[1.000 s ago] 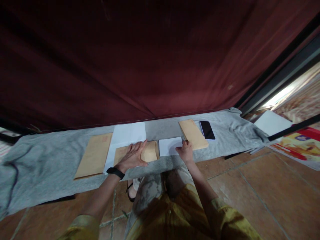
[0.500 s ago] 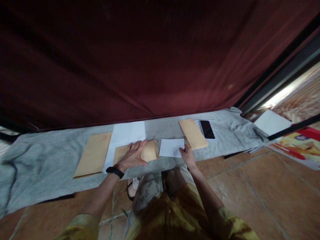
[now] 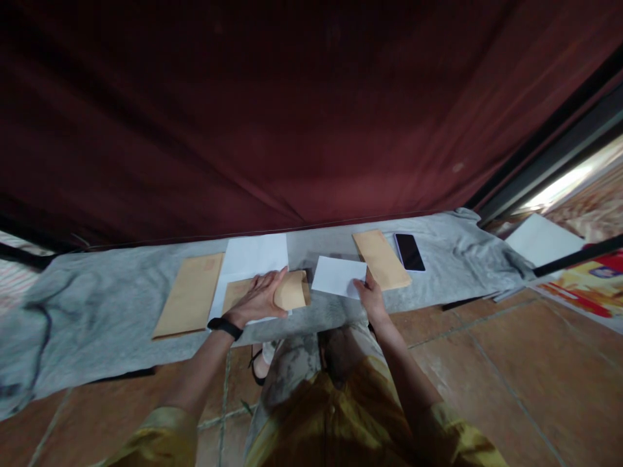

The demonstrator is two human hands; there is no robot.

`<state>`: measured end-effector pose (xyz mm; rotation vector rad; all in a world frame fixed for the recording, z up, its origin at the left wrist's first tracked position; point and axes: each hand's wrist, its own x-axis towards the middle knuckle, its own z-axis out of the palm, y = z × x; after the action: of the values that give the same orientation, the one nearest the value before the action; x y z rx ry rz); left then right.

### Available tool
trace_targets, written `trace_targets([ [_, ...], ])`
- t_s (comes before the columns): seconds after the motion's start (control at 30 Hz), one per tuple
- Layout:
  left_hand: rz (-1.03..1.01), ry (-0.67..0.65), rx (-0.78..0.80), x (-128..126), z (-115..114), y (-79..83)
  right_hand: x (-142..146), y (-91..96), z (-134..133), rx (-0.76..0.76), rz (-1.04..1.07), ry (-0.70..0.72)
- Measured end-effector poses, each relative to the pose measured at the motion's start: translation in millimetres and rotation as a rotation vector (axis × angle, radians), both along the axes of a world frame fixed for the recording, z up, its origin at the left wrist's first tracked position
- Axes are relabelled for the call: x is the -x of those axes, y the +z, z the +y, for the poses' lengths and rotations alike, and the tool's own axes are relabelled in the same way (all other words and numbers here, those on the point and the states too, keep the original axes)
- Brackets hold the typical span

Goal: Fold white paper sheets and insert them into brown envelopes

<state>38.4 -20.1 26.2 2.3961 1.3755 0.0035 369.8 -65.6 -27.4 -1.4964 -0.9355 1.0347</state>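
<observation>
My left hand [image 3: 263, 296] spans a brown paper envelope [image 3: 291, 290], fingers at its far edge and thumb at its near edge. Squeezed this way, the envelope bulges at its right end, where the mouth gapes. In my right hand [image 3: 370, 297] a white sheet of paper [image 3: 337, 275] is pinched by its right side, between thumb and fingers. The sheet is slightly tilted, with its left edge close to the envelope's mouth but apart from it. Beneath the left hand and envelope lies a larger white paper [image 3: 257, 251].
Another brown envelope [image 3: 191, 295] lies to the left. Right of the white sheet are a stack of brown envelopes [image 3: 382, 258] and a phone [image 3: 409, 251]. All rest on a grey cloth [image 3: 452, 259] before a dark red curtain [image 3: 292, 130]. A colourful box [image 3: 588, 282] stands far right.
My right hand has raised the white sheet off the cloth and turned it slightly. The left hand keeps its hold on the envelope. The whole view has shifted a little.
</observation>
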Motion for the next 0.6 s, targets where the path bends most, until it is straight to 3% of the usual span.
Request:
trace_targets([
  [0.3,0.013,-0.008,0.002,-0.7,0.0,-6.0,19.5,-10.3,-12.2,-0.028,-0.072,0.028],
  [0.6,0.001,-0.007,0.006,-1.2,-0.9,-7.0,7.2,-7.0,-7.2,-0.066,-0.314,0.028],
])
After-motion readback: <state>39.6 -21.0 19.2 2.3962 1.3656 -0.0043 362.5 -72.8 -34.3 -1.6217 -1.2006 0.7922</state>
